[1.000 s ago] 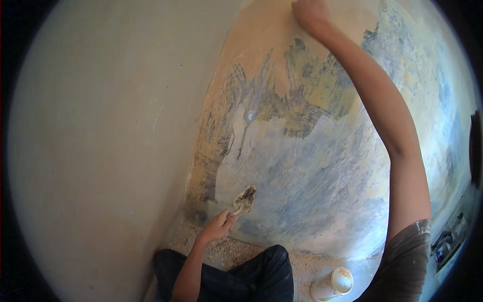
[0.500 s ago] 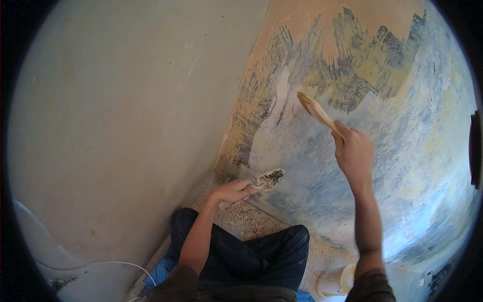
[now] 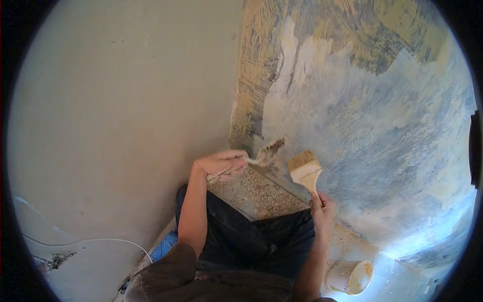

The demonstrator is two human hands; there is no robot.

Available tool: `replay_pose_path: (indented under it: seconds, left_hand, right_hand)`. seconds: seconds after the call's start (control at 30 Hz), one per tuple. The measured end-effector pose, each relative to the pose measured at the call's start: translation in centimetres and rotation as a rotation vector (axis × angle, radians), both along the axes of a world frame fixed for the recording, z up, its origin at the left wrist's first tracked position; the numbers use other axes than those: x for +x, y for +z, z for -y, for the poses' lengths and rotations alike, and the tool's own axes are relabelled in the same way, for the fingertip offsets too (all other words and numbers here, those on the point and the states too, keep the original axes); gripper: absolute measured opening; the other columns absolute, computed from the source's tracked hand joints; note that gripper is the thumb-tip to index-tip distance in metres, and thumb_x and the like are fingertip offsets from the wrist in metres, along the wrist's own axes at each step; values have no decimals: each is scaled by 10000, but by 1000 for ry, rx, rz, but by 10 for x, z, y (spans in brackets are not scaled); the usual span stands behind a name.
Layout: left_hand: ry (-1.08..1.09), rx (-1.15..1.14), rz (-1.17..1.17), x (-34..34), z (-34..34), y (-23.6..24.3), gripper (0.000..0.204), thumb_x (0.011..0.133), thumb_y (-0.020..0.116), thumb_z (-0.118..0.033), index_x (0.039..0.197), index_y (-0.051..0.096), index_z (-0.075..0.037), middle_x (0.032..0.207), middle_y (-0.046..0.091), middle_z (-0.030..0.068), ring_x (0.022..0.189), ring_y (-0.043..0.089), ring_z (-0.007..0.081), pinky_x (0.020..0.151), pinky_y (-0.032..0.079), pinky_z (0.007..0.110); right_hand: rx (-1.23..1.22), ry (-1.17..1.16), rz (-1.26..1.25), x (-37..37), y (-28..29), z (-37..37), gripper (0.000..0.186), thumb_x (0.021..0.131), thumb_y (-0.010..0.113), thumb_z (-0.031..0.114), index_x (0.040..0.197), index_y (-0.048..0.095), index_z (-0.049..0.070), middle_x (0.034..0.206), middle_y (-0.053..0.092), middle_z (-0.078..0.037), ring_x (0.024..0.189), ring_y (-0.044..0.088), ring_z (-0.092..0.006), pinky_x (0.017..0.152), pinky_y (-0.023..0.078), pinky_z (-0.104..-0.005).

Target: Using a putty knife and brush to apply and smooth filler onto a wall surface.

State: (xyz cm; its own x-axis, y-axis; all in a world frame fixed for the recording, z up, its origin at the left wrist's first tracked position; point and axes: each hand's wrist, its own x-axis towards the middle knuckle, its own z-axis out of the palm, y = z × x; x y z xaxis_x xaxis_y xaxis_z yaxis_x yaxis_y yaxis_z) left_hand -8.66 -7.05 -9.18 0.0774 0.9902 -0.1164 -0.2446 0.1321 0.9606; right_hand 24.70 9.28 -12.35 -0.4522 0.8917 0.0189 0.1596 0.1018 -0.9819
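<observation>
My left hand point(image 3: 224, 165) is closed around the handle of a small plaster-crusted trowel point(image 3: 267, 152). Its pale blade points away from me to the right and carries dark, crumbly residue; motion blurs it a little. In my right hand point(image 3: 323, 205) is a wide flat paintbrush point(image 3: 305, 171), gripped by its pale wooden handle, bristles up and slightly left. The brush is close to the trowel, with a gap between them. Behind both tools stands a wall point(image 3: 352, 131) patched with grey-white, yellowish and dark scraped areas. Whether the bristles touch it I cannot tell.
A plain beige wall point(image 3: 126, 110) meets the patched wall at a corner on the left. Crumbled debris point(image 3: 266, 194) covers the floor before my crossed legs. A whitish bucket point(image 3: 350, 278) stands at lower right. A white cable point(image 3: 95, 240) runs along the lower left.
My right hand has come down and left with the brush, from high on the patched wall to beside the trowel. My left hand has risen slightly with the trowel. The view has shifted.
</observation>
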Motion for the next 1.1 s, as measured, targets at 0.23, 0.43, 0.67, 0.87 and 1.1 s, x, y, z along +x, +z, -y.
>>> replay_pose_path:
  seconds: [0.23,0.43,0.67,0.87,1.1]
  left_hand:
    - [367,161,234,-8,-5,5,245,1027,486,-315,977,494,-75,686,438,-11,417,385,68,344,313,224]
    - [413,276,285,-16,-8,0,265,1040,448,-328,1019,472,-65,691,439,-3,405,383,80,333,319,228]
    - [431,351,320,-27,-3,-1,268,1044,436,-333,1031,460,-66,686,431,1,405,382,77,325,307,232]
    - [470,281,296,-20,-7,0,269,1039,448,-339,1007,475,-73,672,435,2,400,379,80,327,302,231]
    - [350,197,271,-7,-5,1,273,1022,488,-347,1004,484,-74,664,442,5,399,381,79,340,313,230]
  right_hand:
    - [-178,67,48,-8,-50,22,258,964,610,226,879,670,-10,611,482,55,540,404,-39,486,311,-232]
    - [-270,114,48,-12,-83,36,234,978,595,227,877,648,24,622,496,50,471,364,-14,423,257,-198]
    - [-220,163,143,-19,-98,40,286,969,584,220,774,607,12,590,484,40,501,393,-47,462,303,-241]
    - [-264,147,144,-18,-89,39,304,954,587,206,742,616,-11,574,492,25,528,422,-67,488,330,-270]
    - [-264,139,180,-2,-84,41,258,942,604,199,810,652,-18,584,507,19,532,440,-67,492,344,-269]
